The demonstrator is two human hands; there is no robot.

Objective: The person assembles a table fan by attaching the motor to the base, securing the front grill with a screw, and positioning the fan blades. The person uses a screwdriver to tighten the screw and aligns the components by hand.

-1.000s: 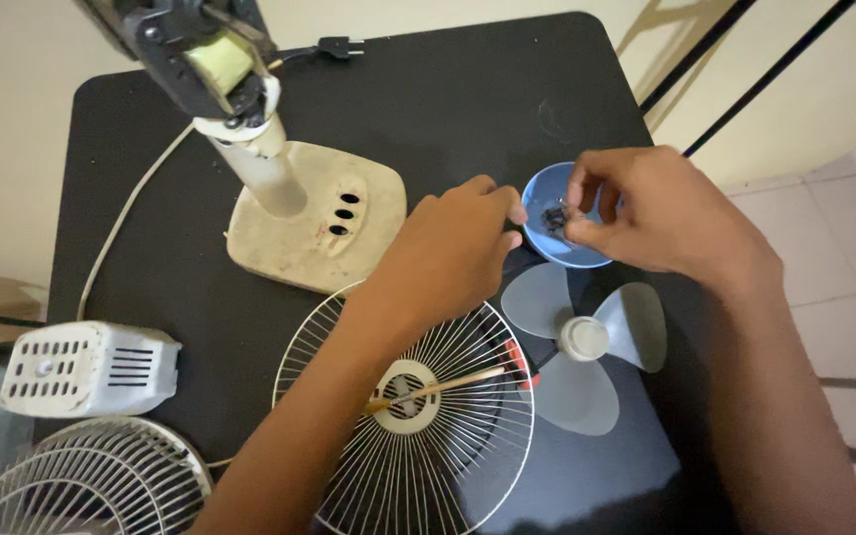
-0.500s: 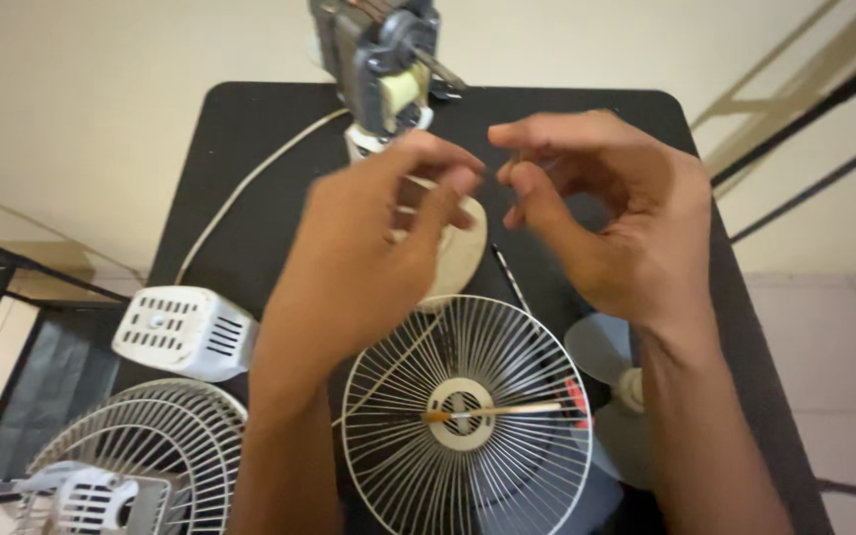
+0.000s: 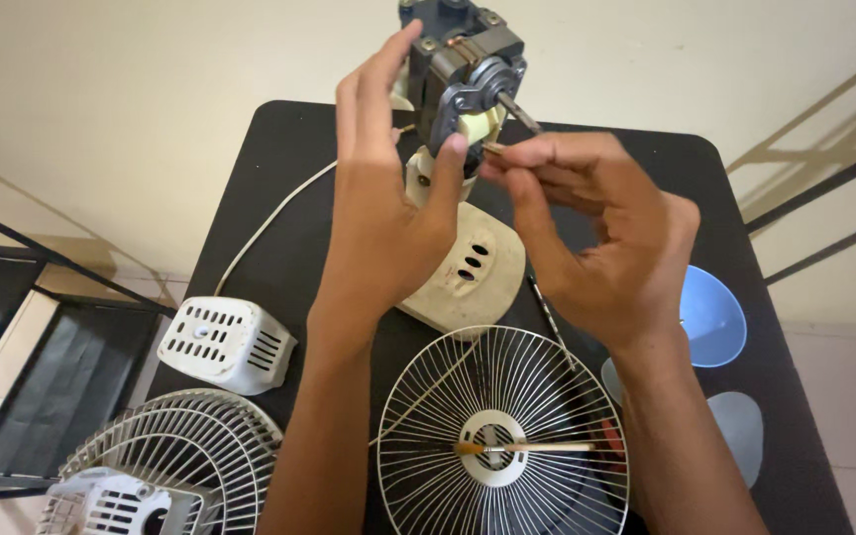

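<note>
Grey metal and copper windings show on the bare fan motor (image 3: pixel 463 69), which sits on top of a cream fan stand (image 3: pixel 463 272) at the far side of a black table (image 3: pixel 279 178). The left hand (image 3: pixel 388 208) wraps the motor from its left, fingers stretched up along the far side and the thumb pressed on the near face, so the motor lies between thumb and fingers. The right hand (image 3: pixel 596 238) meets it from the right, thumb and forefinger pinched narrow on something small just below the shaft; what they pinch is too small to tell. Under both wrists lies a wire fan guard (image 3: pixel 502 446) with a thin stick across its hub. Right of the right hand's palm rests a blue bowl (image 3: pixel 710 317). Left of the left forearm stand a white vented motor cover (image 3: pixel 225 342) and a second guard (image 3: pixel 151 466).
</note>
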